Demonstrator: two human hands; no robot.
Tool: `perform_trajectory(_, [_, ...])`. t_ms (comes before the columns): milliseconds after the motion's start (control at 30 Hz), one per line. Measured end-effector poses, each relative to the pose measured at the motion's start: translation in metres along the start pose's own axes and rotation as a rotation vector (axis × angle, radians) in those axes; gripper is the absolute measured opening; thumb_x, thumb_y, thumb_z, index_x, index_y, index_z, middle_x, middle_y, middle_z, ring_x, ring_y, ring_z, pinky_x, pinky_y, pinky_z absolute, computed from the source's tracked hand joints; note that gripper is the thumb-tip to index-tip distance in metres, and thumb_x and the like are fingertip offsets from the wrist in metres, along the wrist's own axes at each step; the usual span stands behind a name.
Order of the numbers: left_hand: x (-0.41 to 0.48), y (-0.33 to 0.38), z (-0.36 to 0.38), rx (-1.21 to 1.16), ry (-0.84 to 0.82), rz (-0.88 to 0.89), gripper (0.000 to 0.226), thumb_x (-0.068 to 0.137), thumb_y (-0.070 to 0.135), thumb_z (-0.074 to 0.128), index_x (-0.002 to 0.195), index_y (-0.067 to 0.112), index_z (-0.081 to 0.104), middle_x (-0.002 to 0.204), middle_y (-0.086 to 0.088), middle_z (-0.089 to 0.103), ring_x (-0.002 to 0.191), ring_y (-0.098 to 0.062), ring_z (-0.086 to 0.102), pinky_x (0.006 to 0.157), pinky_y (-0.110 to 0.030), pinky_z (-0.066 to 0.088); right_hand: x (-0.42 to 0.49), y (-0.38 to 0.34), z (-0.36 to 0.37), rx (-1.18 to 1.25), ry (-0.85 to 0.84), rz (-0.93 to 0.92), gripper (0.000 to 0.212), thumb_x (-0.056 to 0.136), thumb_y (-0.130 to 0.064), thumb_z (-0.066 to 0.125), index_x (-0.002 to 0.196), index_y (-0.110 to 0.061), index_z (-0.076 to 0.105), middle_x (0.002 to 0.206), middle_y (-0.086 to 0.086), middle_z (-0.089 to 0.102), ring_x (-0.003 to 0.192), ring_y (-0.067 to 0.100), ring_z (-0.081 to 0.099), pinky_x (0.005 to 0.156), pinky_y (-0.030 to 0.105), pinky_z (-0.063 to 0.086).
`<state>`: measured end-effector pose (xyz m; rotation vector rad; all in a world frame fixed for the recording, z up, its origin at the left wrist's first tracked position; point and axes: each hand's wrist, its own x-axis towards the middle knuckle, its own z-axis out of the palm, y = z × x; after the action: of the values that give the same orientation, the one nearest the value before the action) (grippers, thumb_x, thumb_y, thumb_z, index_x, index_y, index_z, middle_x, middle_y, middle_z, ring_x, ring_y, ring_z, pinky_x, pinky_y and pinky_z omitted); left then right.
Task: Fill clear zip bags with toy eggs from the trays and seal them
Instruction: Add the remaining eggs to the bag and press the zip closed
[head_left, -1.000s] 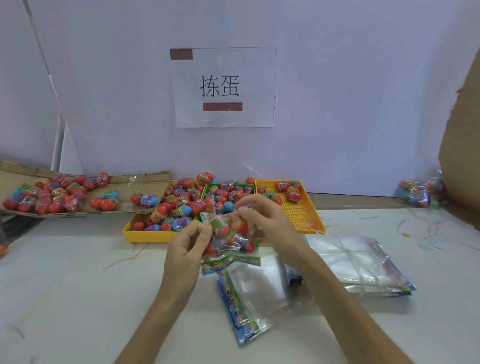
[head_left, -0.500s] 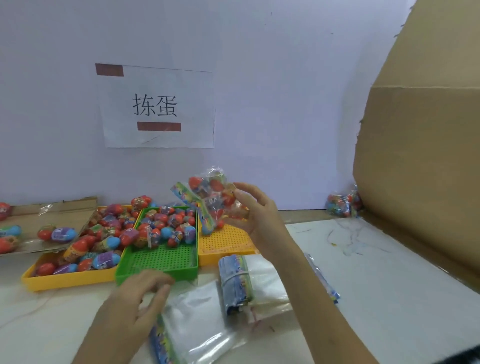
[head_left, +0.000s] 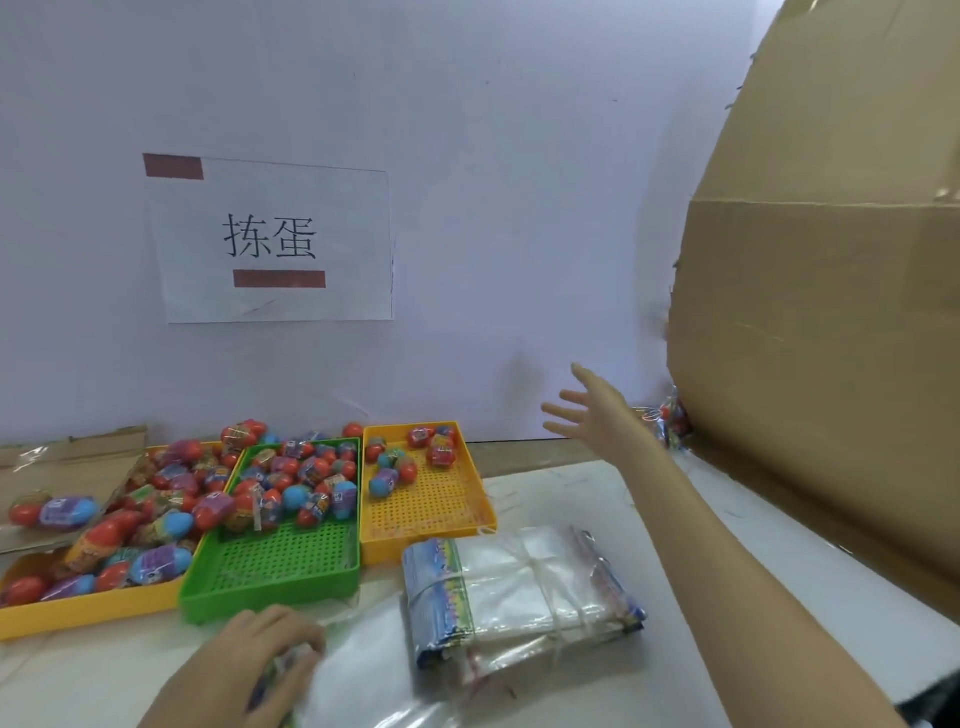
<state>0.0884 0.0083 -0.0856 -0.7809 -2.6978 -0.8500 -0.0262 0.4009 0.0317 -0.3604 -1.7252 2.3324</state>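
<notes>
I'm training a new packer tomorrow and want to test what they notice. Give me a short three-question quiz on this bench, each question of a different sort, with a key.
1. True or false: the right hand is clenched in a fist.
2. What colour is the middle tray? A red, B green, C blue.
3. Fill the gap: the left hand grips a loose clear bag; the tied bundle of empty bags lies to that hand's ___.
Key: 1 false, its fingers are spread. 2 B. 3 right.
</notes>
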Motion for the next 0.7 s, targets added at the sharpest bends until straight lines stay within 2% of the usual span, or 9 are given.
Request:
perform_trajectory(33, [0.001, 0.002, 0.000, 0.011, -0.003, 0.005, 0.042, 0.082, 0.074, 0.046, 0.089, 0.039, 0.069, 0.091, 0.022, 0.066, 0.079, 0.000, 0.057, 0.078, -0.013, 0.040, -0.006, 0.006, 0.007, -0.072, -0.046, -0.037, 0.044, 0.105, -0.027, 0.053, 0.143, -0.009, 0.042, 0.143, 0.020, 0.046, 0.114, 0.040, 0.065, 0.092, 0.050, 0.056])
perform_trajectory(100, [-0.002, 0.000, 0.003, 0.022, -0.025, 0.003, 0.017, 0.093, 0.058, 0.057, 0.104, 0.045, 0.060, 0.105, 0.023, 0.062, 0.093, 0.004, 0.053, 0.084, -0.012, 0.040, -0.023, 0.017, 0.024, -0.160, -0.106, -0.112, 0.030, 0.104, -0.020, 0.053, 0.131, -0.007, 0.056, 0.132, 0.022, 0.059, 0.100, 0.032, 0.072, 0.082, 0.039, 0.060])
perform_trajectory(167, [-0.003, -0.001, 0.003, 0.043, -0.044, -0.042, 0.023, 0.097, 0.043, 0.061, 0.119, 0.045, 0.053, 0.112, 0.028, 0.054, 0.101, 0.009, 0.047, 0.086, -0.010, 0.037, -0.041, 0.025, 0.043, -0.246, -0.156, -0.168, 0.022, 0.104, -0.015, 0.050, 0.118, -0.009, 0.065, 0.119, 0.020, 0.069, 0.090, 0.025, 0.073, 0.078, 0.033, 0.058])
perform_trajectory(300, [-0.005, 0.004, 0.007, 0.060, -0.070, -0.081, 0.032, 0.100, 0.040, 0.058, 0.129, 0.046, 0.046, 0.109, 0.026, 0.049, 0.103, 0.011, 0.043, 0.085, -0.008, 0.035, -0.076, 0.033, 0.083, -0.330, -0.336, -0.221, 0.022, 0.104, -0.015, 0.049, 0.103, -0.012, 0.071, 0.096, 0.009, 0.075, 0.077, 0.017, 0.070, 0.068, 0.026, 0.057])
perform_trajectory(367, [-0.006, 0.003, 0.007, 0.030, -0.022, -0.093, 0.030, 0.099, 0.038, 0.060, 0.126, 0.044, 0.050, 0.103, 0.023, 0.051, 0.100, 0.008, 0.045, 0.083, -0.010, 0.036, -0.092, 0.043, 0.099, -0.336, -0.439, -0.228, 0.022, 0.104, -0.015, 0.050, 0.100, -0.013, 0.071, 0.091, 0.007, 0.076, 0.074, 0.016, 0.069, 0.064, 0.024, 0.055])
perform_trajectory(433, [-0.008, 0.003, 0.006, -0.003, 0.019, -0.108, 0.022, 0.097, 0.036, 0.065, 0.115, 0.044, 0.056, 0.095, 0.021, 0.053, 0.094, 0.006, 0.048, 0.078, -0.012, 0.038, -0.107, 0.056, 0.113, -0.358, -0.542, -0.210, 0.023, 0.103, -0.014, 0.050, 0.096, -0.014, 0.072, 0.087, 0.005, 0.075, 0.072, 0.017, 0.068, 0.062, 0.023, 0.054])
perform_trajectory(567, [-0.010, 0.003, 0.003, -0.069, 0.054, -0.140, 0.018, 0.089, 0.030, 0.077, 0.093, 0.043, 0.064, 0.084, 0.014, 0.058, 0.078, -0.003, 0.054, 0.071, -0.019, 0.043, -0.125, 0.083, 0.134, -0.507, -0.730, -0.255, 0.024, 0.104, -0.015, 0.051, 0.094, -0.019, 0.073, 0.088, 0.000, 0.075, 0.075, 0.015, 0.067, 0.068, 0.026, 0.053])
perform_trajectory(633, [-0.010, 0.005, 0.001, -0.100, 0.105, -0.146, 0.024, 0.085, 0.025, 0.081, 0.087, 0.041, 0.063, 0.081, 0.010, 0.060, 0.076, -0.007, 0.057, 0.071, -0.027, 0.049, -0.130, 0.096, 0.140, -0.585, -0.739, -0.312, 0.023, 0.103, -0.014, 0.053, 0.093, -0.019, 0.073, 0.084, -0.002, 0.074, 0.073, 0.013, 0.067, 0.070, 0.029, 0.053])
perform_trajectory(700, [-0.010, 0.006, 0.001, -0.104, 0.139, -0.150, 0.024, 0.083, 0.023, 0.082, 0.082, 0.037, 0.062, 0.080, 0.011, 0.061, 0.076, -0.008, 0.058, 0.069, -0.029, 0.050, -0.133, 0.110, 0.142, -0.693, -0.699, -0.405, 0.022, 0.101, -0.013, 0.055, 0.090, -0.018, 0.073, 0.080, -0.002, 0.073, 0.069, 0.012, 0.067, 0.070, 0.029, 0.055])
